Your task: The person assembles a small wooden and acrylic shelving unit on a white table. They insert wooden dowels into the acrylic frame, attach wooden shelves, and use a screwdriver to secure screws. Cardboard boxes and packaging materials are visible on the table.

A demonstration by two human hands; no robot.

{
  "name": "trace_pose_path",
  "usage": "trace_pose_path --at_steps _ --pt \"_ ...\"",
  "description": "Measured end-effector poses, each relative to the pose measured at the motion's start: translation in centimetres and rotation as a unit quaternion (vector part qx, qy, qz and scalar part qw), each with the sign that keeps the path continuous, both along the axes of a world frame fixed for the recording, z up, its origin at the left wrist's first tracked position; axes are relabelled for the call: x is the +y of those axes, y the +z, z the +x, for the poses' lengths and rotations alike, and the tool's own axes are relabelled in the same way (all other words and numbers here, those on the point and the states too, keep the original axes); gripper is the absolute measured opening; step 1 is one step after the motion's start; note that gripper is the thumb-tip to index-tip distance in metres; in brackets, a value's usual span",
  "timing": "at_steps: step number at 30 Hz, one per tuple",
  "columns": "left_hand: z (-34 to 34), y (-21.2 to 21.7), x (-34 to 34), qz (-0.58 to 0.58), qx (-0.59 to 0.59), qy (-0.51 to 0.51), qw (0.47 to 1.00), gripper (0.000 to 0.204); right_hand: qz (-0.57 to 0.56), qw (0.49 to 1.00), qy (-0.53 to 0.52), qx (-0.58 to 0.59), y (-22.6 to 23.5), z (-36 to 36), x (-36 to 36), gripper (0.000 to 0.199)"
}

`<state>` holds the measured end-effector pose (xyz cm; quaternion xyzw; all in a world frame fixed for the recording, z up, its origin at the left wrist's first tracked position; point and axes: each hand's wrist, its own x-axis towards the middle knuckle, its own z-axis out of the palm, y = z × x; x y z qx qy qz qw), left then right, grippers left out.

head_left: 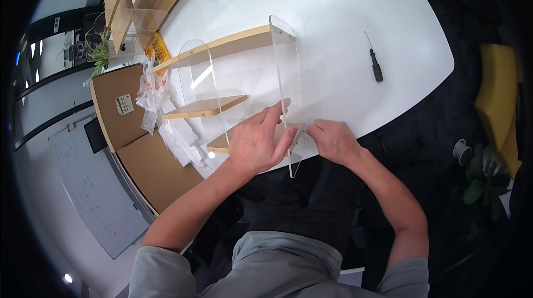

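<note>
Let the left hand (256,140), thumb and fingers spread, steady the clear panel (281,76) upright at the near edge of the desk (327,87), so the small metal piece (304,130), seemingly pinched by the right hand (333,140), can be worked squarely, unforced.

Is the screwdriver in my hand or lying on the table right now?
Lying on the table: the screwdriver rests on its white top, apart from both the left hand and right hand.
</note>
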<state>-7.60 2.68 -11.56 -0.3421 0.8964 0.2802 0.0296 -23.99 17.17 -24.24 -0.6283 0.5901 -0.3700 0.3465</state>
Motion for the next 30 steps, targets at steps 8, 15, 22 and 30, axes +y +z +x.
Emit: trace_pose_path --at_steps 8,15,22,30 --pt "-0.3 0.7 0.0 0.026 -0.045 0.011 0.999 0.048 0.520 0.569 -0.085 -0.631 -1.1 0.0 -0.8 0.014" --pt "-0.2 0.6 0.1 0.030 -0.050 0.020 0.998 0.048 0.227 0.939 -0.097 -0.241 1.4 -0.3 -0.2 0.016" --pt "-0.2 0.6 0.0 0.030 -0.045 0.019 0.998 0.048 0.123 0.979 -0.045 -0.158 0.7 0.1 0.1 0.013" --pt "-0.1 0.6 0.0 0.036 -0.045 0.023 0.998 0.048 0.085 0.990 -0.028 -0.106 0.9 0.1 0.0 0.010"
